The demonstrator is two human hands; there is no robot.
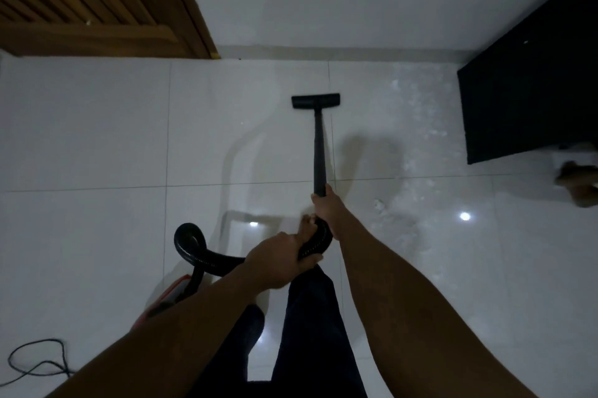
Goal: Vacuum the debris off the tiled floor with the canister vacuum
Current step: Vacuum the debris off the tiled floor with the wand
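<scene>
Nearest us, our left hand [278, 260] curls tight around the ribbed hose [318, 240]. Just ahead, our right hand [325, 206] wraps the near end of the wand [319, 145]. The wand runs straight toward 12 o'clock, its floor head [315, 101] lying crosswise on the tiled floor [97, 138]. Pale debris [417, 135] spreads from 3 to 5 o'clock of the head, nearer our right hand.
</scene>
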